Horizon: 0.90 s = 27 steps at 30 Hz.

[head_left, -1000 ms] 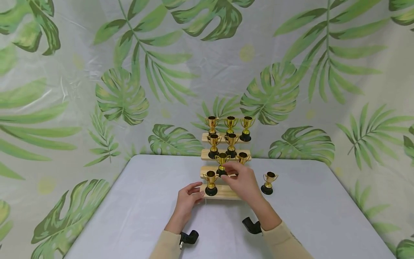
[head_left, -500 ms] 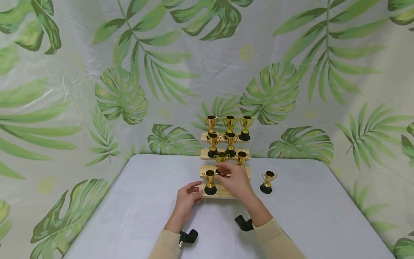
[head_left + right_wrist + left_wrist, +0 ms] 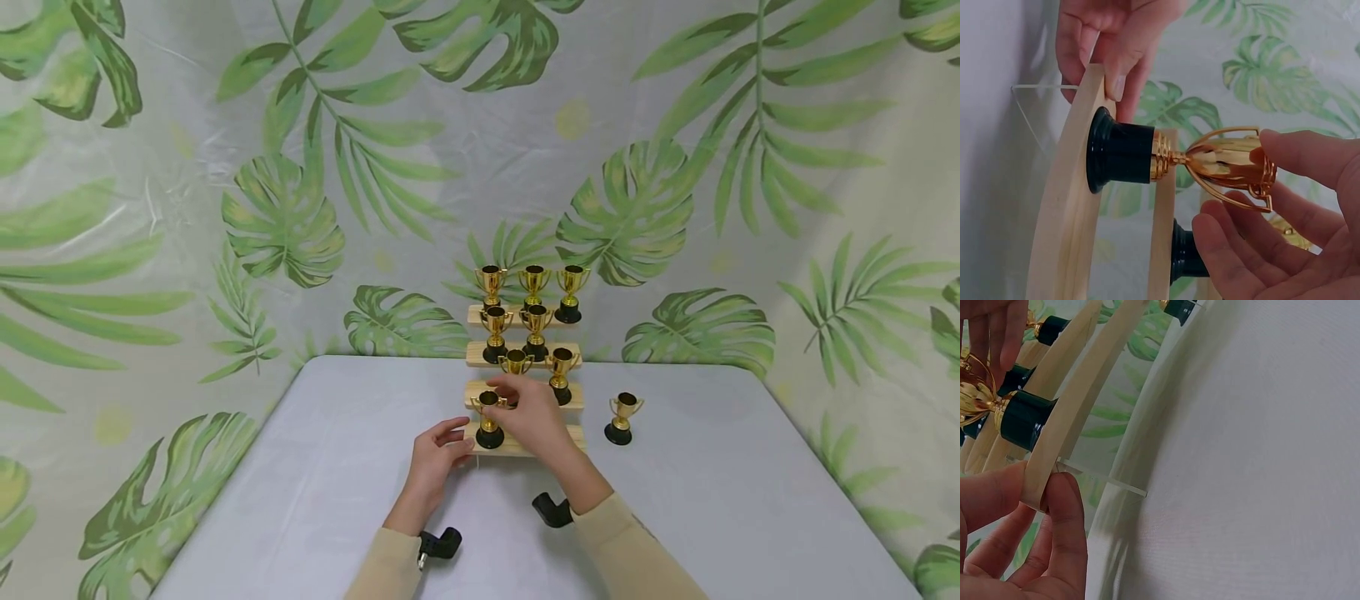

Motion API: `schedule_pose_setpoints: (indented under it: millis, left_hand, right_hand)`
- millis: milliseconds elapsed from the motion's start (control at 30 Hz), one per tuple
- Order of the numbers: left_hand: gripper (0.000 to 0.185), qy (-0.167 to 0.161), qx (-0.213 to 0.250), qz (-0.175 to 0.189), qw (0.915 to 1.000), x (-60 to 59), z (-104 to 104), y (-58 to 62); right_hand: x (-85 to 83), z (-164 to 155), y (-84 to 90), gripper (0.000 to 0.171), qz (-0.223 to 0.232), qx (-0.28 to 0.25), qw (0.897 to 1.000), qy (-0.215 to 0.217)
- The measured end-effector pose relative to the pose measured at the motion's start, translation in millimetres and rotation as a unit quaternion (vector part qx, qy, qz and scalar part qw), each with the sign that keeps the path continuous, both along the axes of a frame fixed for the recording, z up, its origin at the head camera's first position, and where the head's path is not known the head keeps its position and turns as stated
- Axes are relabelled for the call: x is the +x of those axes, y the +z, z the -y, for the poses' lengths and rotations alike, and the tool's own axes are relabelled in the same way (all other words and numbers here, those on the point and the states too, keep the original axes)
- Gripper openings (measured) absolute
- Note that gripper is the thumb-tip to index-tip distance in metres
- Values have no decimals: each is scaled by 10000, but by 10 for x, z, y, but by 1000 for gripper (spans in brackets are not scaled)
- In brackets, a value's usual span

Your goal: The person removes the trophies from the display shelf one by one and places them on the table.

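A tiered wooden display stand (image 3: 573,439) carries several small gold trophy cups on black bases. My left hand (image 3: 432,460) grips the left end of its lowest board (image 3: 1075,400), thumb on top and fingers beneath in the left wrist view. On that board stands one trophy (image 3: 1222,160), upright on its black base (image 3: 490,437). My right hand (image 3: 531,417) pinches this trophy's cup near the rim between thumb and finger, as the right wrist view shows. Behind my right hand, a second-tier trophy (image 3: 516,362) is partly hidden; another trophy (image 3: 560,377) stands to its right.
A lone trophy (image 3: 621,419) stands on the white tablecloth (image 3: 345,467) right of the stand. Higher tiers hold more trophies (image 3: 534,287). A leaf-print cloth (image 3: 405,167) hangs behind the table. Each wrist wears a black camera mount (image 3: 442,543).
My right hand has moved left and slightly toward me, from the second-tier trophy to the one on the lowest board, and now pinches its cup. My left hand has stayed on the board.
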<state>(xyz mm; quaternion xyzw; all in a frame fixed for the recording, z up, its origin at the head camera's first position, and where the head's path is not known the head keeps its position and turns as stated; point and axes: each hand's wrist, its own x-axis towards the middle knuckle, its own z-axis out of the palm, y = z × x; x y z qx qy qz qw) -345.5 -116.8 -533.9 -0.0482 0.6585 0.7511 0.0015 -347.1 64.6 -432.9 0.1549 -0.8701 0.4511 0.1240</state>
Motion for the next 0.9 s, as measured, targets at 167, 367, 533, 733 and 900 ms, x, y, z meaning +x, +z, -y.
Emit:
schedule_pose_setpoints:
  millis: [167, 367, 533, 733, 900]
  left_hand:
    - [47, -20, 16, -3, 10000, 8, -1, 15]
    - [48, -65, 59, -17, 10000, 8, 1, -4]
    - [46, -27, 24, -21, 10000, 3, 4, -32]
    - [44, -6, 21, 27, 10000, 6, -2, -12]
    - [45, -52, 35, -19, 10000, 4, 0, -2]
  right_hand:
    - [-10, 24, -17, 40, -26, -33, 10000, 75]
    - [-3, 39, -38, 37, -129, -157, 9996, 175]
    - [-1, 50, -47, 35, -144, -176, 9996, 170]
    - [16, 43, -33, 35, -200, -137, 9995, 200]
    - [34, 33, -6, 35, -203, -105, 9996, 178]
